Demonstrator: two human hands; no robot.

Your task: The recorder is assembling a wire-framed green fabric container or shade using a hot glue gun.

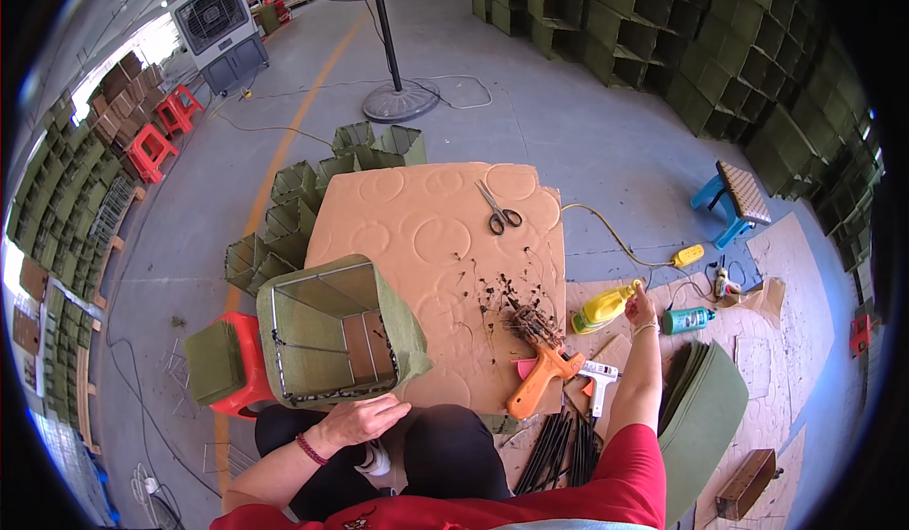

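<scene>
My right hand (642, 305) reaches out to the right, its fingers closed around the top of a yellow bottle (600, 311) that leans over beside the table. My left hand (362, 420) lies below the near rim of a green felt box (405, 326), fingers stretched out; whether they touch it I cannot tell. Inside the box is a metal wire frame (327, 318), with dark glue along its near edge. The box tilts with its opening toward me. An orange glue gun (540, 379) with a dark, crusted front lies on the cardboard tabletop (379, 218).
Scissors (497, 213) lie farther back. At the right are a white glue gun (598, 384), black sticks (544, 452), a teal bottle (688, 320) and stacked green felt sheets (708, 421). A red stool (248, 364) stands left; a pedestal fan (401, 100) stands beyond the table.
</scene>
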